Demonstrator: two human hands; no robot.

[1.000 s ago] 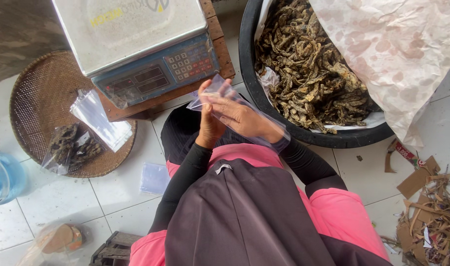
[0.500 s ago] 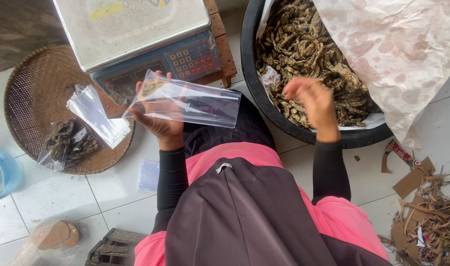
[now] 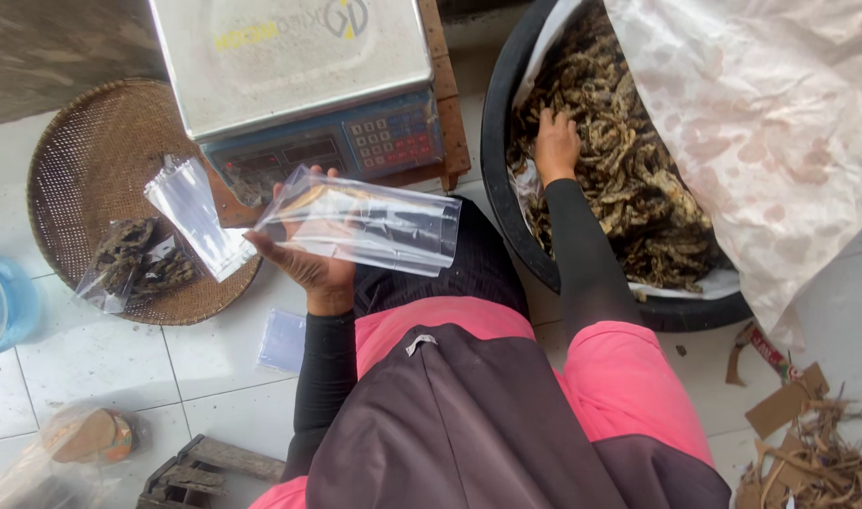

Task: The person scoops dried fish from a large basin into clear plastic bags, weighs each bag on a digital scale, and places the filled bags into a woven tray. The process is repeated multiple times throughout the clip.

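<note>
Holding a clear plastic bag [image 3: 369, 226] closed in our left hand [image 3: 308, 259], we press our right hand [image 3: 555, 144], fingers curled, into dried pieces [image 3: 629, 170] filling the black tub [image 3: 499, 123].

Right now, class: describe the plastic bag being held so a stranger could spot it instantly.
Start at the grey weighing scale. Just below its keypad, the left hand holds up a clear empty bag. Unlike the bags on the woven tray, it lies flat and open-mouthed in the hand.

The left hand [image 3: 310, 259] is gripping a glossy, clear plastic bag [image 3: 365, 221]. At two o'clock, the right hand [image 3: 555, 143] is sinking into rough, matt dried pieces [image 3: 629, 179] filling a smooth black plastic tub [image 3: 499, 141]. At nine o'clock, a coarse woven tray [image 3: 82, 160] is lying.
</note>
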